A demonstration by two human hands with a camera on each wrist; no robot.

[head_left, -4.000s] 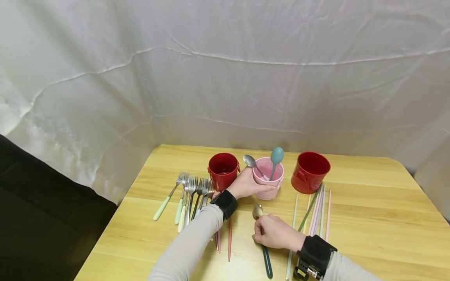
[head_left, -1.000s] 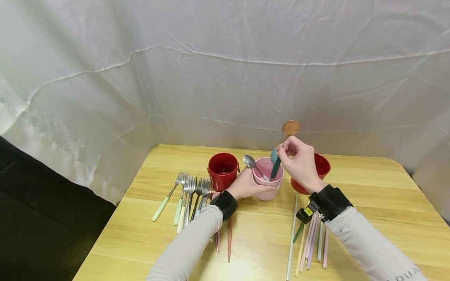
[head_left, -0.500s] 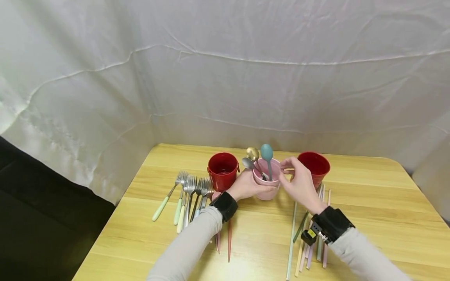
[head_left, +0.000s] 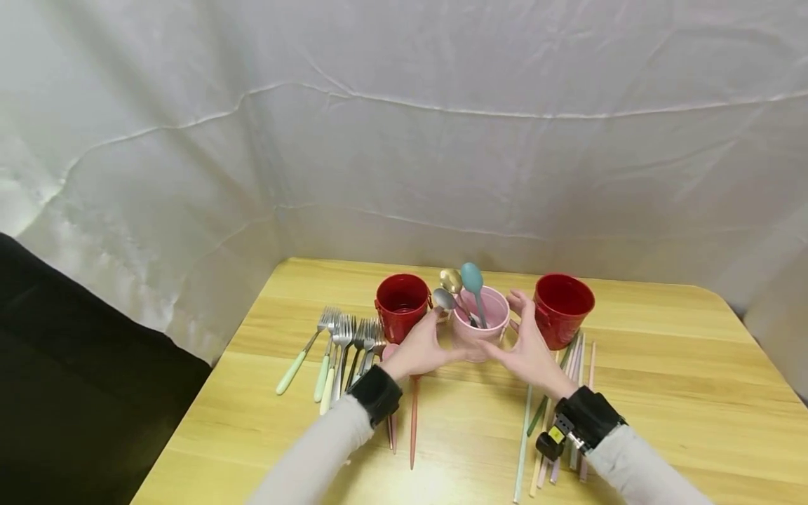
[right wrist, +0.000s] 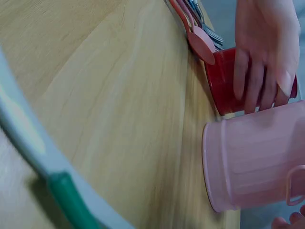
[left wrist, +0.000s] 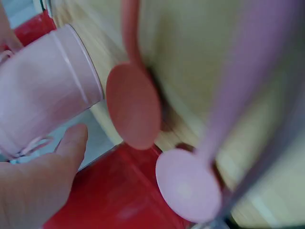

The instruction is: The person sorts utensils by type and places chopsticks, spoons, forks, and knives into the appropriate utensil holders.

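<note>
A pink bucket point(head_left: 481, 335) stands mid-table with three spoons leaning in it, bowls up: a gold spoon point(head_left: 451, 280), a blue-green spoon point(head_left: 471, 278) and a small silver spoon point(head_left: 445, 299). My left hand point(head_left: 419, 351) is on the bucket's left side, thumb and fingers spread and relaxed. In the right wrist view its straight fingers show between the pink bucket point(right wrist: 262, 157) and a red bucket point(right wrist: 223, 81). My right hand point(head_left: 530, 354) spreads around the right side, fingers beside the rim, holding nothing.
Red buckets stand left point(head_left: 401, 308) and right point(head_left: 562, 308) of the pink one. Several forks point(head_left: 341, 344) lie at left. A coral spoon point(left wrist: 133, 105) and a pink spoon point(left wrist: 188, 183) lie near my left hand. Several chopsticks point(head_left: 522, 449) lie at right.
My right hand picked the gold spoon off the table, turned it bowl up, put it into the pink bucket and let go. My left hand has loosened its grip on the bucket and drawn back.
</note>
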